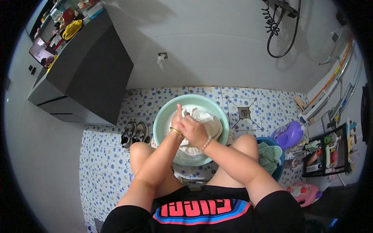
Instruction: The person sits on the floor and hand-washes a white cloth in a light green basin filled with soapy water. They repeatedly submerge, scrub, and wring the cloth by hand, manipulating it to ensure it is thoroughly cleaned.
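A pale green plastic basin (161,112) stands on the tiled floor between my knees. Sudsy water and a wet white cloth (211,123) are inside it. My left hand (176,118), with a gold bangle at the wrist, grips a bunched part of the cloth, its thumb pointing up; its other fingers are mostly hidden. Pressed against it, my right hand (193,129) is closed on the same bunch, and a braided bracelet circles that wrist. A small fold of white fabric pokes out between the two hands, above the basin.
Sneakers (134,134) sit left of the basin, near a dark cabinet (90,67). To the right are a floor drain (244,113), a blue bucket (278,171) with green cloth, a purple detergent bottle (288,134), a pink bottle (306,193) and a black rack (323,151).
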The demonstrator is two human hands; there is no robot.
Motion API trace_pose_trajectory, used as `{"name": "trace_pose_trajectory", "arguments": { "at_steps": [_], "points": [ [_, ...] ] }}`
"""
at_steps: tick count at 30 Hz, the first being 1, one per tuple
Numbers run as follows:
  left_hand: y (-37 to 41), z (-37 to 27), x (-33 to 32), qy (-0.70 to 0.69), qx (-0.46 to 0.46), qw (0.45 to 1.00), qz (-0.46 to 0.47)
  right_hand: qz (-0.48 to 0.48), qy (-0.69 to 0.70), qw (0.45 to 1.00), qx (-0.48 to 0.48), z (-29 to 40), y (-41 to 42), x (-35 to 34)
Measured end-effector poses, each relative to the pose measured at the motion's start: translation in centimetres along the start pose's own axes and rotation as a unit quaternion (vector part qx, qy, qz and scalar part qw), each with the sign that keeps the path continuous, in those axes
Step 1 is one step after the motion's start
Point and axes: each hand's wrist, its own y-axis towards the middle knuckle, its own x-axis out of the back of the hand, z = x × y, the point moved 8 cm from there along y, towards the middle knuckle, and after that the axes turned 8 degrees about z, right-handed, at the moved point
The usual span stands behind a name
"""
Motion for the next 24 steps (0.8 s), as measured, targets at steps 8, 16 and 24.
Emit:
{"name": "trace_pose_trajectory", "arguments": {
  "at_steps": [8, 16, 24],
  "points": [
    [-0.6, -3.1, -7.6, 0.129, -0.037, 0.985, -0.110, 0.041, 0.120, 0.966, -0.227, -9.3, 3.0, 2.1],
    [-0.4, -8.3, -10.0, 0.199, -0.163, 0.966, 0.038, 0.214, 0.474, 0.819, -0.242, -8.3, 2.5, 1.0],
    [-1.1, -7.4, -11.3, 0.355, 0.032, 0.934, 0.023, 0.026, 0.632, 0.742, -0.222, -9.4, 2.6, 3.8]
  ]
}}
